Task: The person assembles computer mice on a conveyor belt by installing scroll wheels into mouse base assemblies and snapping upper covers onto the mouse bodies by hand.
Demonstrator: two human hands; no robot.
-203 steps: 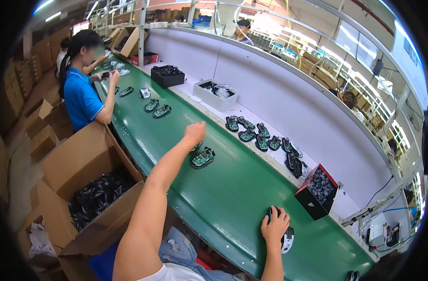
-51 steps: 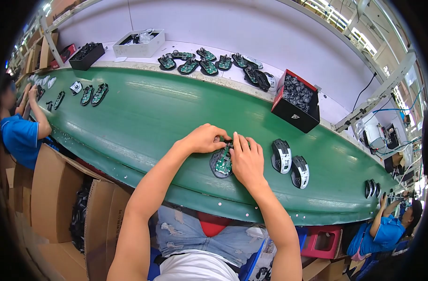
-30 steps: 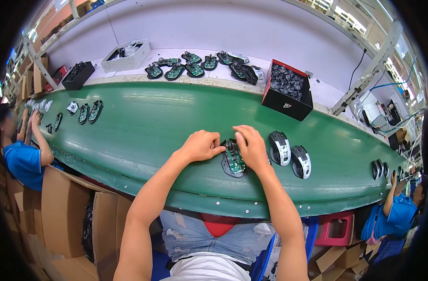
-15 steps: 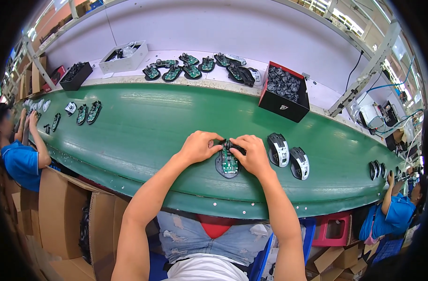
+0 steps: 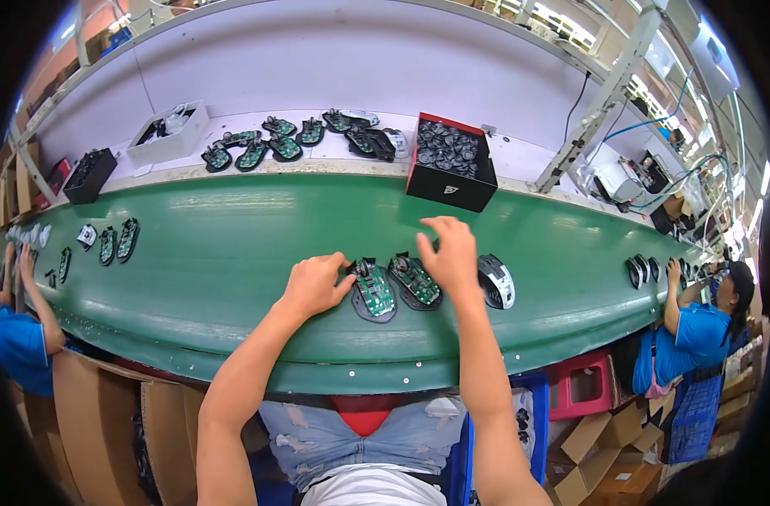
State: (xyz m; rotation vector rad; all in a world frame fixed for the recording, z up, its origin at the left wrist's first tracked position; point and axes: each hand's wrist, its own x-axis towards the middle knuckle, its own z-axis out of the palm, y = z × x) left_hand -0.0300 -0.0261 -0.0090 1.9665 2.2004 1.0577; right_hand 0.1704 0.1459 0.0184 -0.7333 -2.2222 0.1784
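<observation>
Two opened computer mouse bases with green circuit boards lie side by side before me on a green belt. My left hand (image 5: 317, 282) is closed, thumb and finger at the upper left edge of the left mouse base (image 5: 374, 293). My right hand (image 5: 452, 255) hovers by the right mouse base (image 5: 416, 282), thumb and forefinger apart. A small dark bit shows behind its fingers; what it belongs to is hidden. Just right of that hand lies a black and white mouse shell (image 5: 496, 282).
Across the belt (image 5: 275, 219), a shelf carries several mouse bases (image 5: 251, 154), a black box of small dark round parts (image 5: 454, 187) and a white box (image 5: 167, 143). More mouse parts (image 5: 128, 240) lie on the left. Co-workers in blue sit at both ends.
My view has turned right. My right hand has left the left mouse base and moved right. A second opened base now shows beside it, and only one black and white shell is visible.
</observation>
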